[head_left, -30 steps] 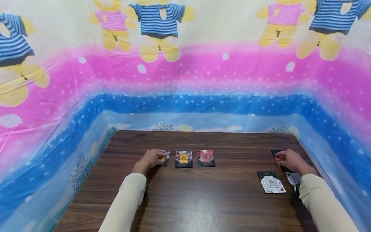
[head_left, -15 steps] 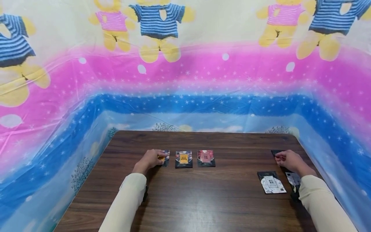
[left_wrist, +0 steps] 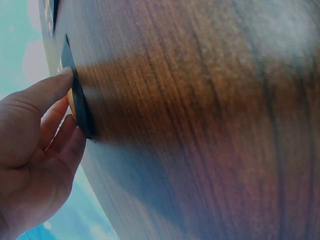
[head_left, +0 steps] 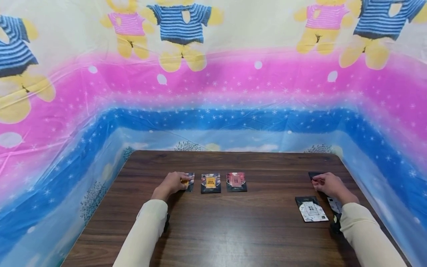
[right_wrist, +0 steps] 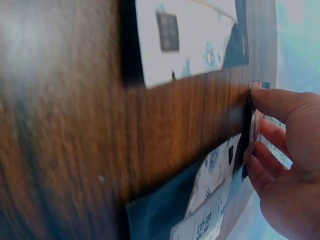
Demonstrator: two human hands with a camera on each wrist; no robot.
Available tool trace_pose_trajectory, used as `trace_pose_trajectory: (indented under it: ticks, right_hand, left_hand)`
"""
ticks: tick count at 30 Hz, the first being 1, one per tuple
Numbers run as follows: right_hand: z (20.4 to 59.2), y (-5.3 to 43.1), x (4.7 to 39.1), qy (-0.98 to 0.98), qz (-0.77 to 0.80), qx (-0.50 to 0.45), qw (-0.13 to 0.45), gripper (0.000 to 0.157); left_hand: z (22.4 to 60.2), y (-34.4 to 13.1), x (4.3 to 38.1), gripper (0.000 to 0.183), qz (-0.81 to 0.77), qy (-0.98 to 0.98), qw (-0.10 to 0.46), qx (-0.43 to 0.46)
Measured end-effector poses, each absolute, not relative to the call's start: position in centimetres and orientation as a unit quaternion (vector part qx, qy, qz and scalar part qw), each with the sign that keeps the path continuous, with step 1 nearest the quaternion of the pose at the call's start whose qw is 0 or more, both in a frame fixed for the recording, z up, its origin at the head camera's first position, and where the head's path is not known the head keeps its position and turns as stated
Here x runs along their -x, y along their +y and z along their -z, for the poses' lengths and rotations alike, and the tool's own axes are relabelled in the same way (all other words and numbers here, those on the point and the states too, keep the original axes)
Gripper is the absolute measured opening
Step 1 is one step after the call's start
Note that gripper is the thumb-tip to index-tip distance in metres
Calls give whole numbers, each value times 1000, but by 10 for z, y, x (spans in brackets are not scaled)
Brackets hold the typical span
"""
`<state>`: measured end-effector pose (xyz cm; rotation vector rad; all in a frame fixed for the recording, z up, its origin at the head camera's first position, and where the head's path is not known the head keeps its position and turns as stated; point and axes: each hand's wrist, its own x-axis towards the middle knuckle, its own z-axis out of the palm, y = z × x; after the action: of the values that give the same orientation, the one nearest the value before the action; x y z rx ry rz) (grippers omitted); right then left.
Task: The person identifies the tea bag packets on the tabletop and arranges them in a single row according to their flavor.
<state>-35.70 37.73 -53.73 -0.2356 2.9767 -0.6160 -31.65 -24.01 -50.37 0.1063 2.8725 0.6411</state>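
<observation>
My left hand [head_left: 171, 182] holds a flat sachet with a yellow label [head_left: 191, 181] at the left end of a row. In the left wrist view, thumb and fingers grip the edges of this dark-backed sachet [left_wrist: 82, 107], which lies at the table surface. At the back right, my right hand [head_left: 331, 186] grips a dark sachet with some red [head_left: 312, 174], mostly covered by the fingers. The right wrist view shows the thumb at one end of that sachet [right_wrist: 253, 122] and fingers at the other. Printed text is too small to read.
Beside the left hand lie another yellow-labelled sachet [head_left: 211, 183] and a red one [head_left: 236, 181]. A black-and-white sachet [head_left: 311, 209] lies nearer on the right; a second one [head_left: 334, 205] is partly under the right wrist. Patterned cloth [head_left: 233, 118] surrounds the wooden table [head_left: 233, 230].
My right hand has shifted slightly left, and the dark sachet in its fingers has moved with it. The left hand keeps its place on the yellow-labelled sachet.
</observation>
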Motion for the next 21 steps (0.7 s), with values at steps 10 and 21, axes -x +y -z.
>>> trace_pose_trajectory:
  ticks: [10, 21]
  right_hand:
    - [538, 361, 351, 975, 200, 93, 23, 35]
    - [541, 346, 351, 975, 194, 109, 1, 32]
  left_hand:
    - [504, -239, 317, 41, -211, 971, 105, -39]
    - [506, -239, 318, 40, -217, 970, 99, -39]
